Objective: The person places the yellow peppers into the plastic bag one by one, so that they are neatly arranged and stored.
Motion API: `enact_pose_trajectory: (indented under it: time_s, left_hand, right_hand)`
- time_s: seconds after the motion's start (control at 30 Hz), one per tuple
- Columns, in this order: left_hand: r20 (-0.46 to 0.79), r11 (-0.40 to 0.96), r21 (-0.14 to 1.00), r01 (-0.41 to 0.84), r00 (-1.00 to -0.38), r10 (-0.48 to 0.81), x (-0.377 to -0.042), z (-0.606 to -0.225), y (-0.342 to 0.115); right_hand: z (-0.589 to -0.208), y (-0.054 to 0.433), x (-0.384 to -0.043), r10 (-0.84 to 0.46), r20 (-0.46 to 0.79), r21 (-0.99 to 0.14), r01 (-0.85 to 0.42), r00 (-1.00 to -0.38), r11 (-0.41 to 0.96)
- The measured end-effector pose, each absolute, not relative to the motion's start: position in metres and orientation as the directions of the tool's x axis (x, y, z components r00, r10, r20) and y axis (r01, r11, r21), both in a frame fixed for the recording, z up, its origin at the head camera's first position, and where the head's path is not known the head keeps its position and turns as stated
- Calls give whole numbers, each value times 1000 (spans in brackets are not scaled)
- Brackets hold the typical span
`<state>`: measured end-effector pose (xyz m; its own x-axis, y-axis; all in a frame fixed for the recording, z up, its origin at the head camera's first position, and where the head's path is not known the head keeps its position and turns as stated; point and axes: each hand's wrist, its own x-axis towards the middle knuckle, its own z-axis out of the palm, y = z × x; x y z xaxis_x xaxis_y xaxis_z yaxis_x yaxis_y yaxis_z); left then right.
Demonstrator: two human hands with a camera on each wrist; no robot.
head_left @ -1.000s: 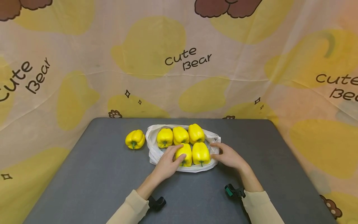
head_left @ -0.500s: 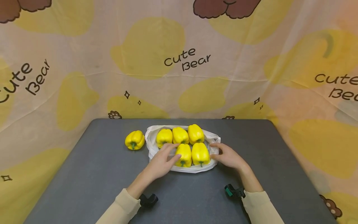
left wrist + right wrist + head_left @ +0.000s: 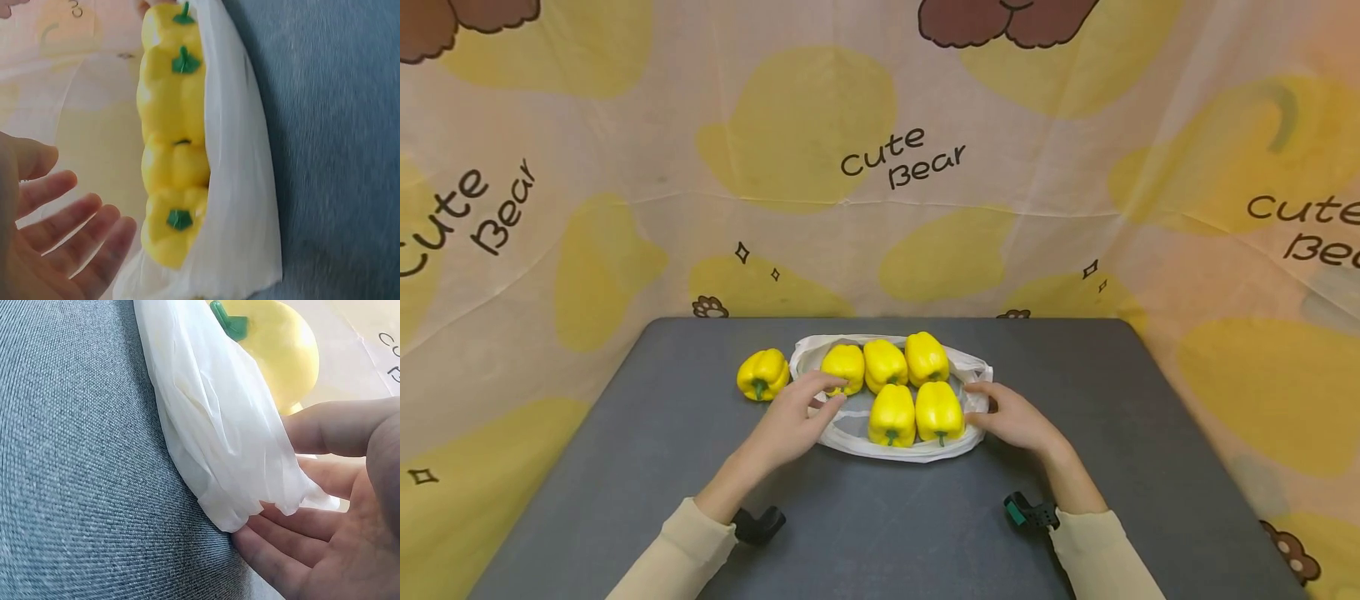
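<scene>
Several yellow bell peppers [image 3: 892, 415] with green stems sit inside a white plastic bag [image 3: 898, 452], its mouth spread wide on the table. Another yellow bell pepper [image 3: 763, 374] lies on the table just left of the bag. My left hand [image 3: 793, 417] hovers over the bag's left side, fingers spread and holding nothing; the left wrist view shows its fingers [image 3: 94, 240] apart from the peppers. At the bag's right end my right hand [image 3: 1015, 417] holds the plastic rim loosely between thumb and fingers [image 3: 275, 547].
The dark grey table [image 3: 625, 467] carries the bag near its far edge. Behind and beside it hangs a patterned cloth [image 3: 805, 125]. A black wrist device [image 3: 760, 525] is strapped on the left wrist, another [image 3: 1028, 510] on the right.
My left hand has let go of the front-row pepper beside the bag's middle and moved left to the bag's left side. The right hand has stayed at the rim.
</scene>
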<state>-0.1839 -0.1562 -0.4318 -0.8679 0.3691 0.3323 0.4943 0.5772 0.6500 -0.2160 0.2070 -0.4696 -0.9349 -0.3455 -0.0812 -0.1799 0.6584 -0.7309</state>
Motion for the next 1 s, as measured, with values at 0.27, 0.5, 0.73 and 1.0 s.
enact_pose_trajectory:
  time_s: [0.27, 0.5, 0.73, 1.0]
  left_hand:
    - [453, 617, 591, 519, -847, 279, -191, -429, -183]
    - [558, 627, 564, 538, -808, 190, -197, -430, -203]
    - [610, 617, 580, 532, -785, 104, -207, -435, -222]
    - [593, 669, 587, 456, -805, 29, -213, -441, -240]
  right_hand:
    - [-470, 207, -216, -350, -76, -728, -188, -934, 659]
    - [-469, 207, -216, -352, -77, -730, -188, -933, 657]
    - [-469, 207, -215, -347, -78, -730, -183, -935, 658]
    - [-471, 208, -215, -346, -80, -743, -175, -935, 646]
